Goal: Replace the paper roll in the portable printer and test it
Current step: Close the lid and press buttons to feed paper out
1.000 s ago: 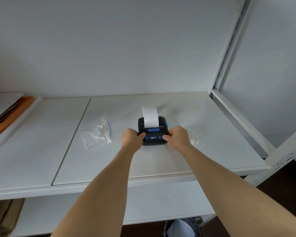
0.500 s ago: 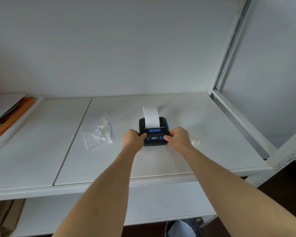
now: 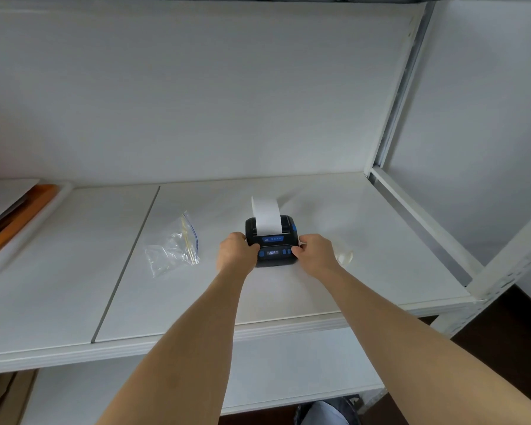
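Note:
A small black portable printer with blue buttons and a lit display sits on the white shelf. A strip of white paper stands up out of its top slot, curling toward the back. My left hand grips the printer's left side, thumb on the front panel. My right hand holds the right side, thumb on the blue buttons. A whitish roll-like object lies just right of my right hand, partly hidden.
A clear zip bag with thin sticks lies left of the printer. An orange-edged tray with papers sits at the far left. The white metal rack upright and the shelf's rail bound the right side.
The paper strip has come a little further out of the printer. Both hands stay on the printer's sides with hardly any shift.

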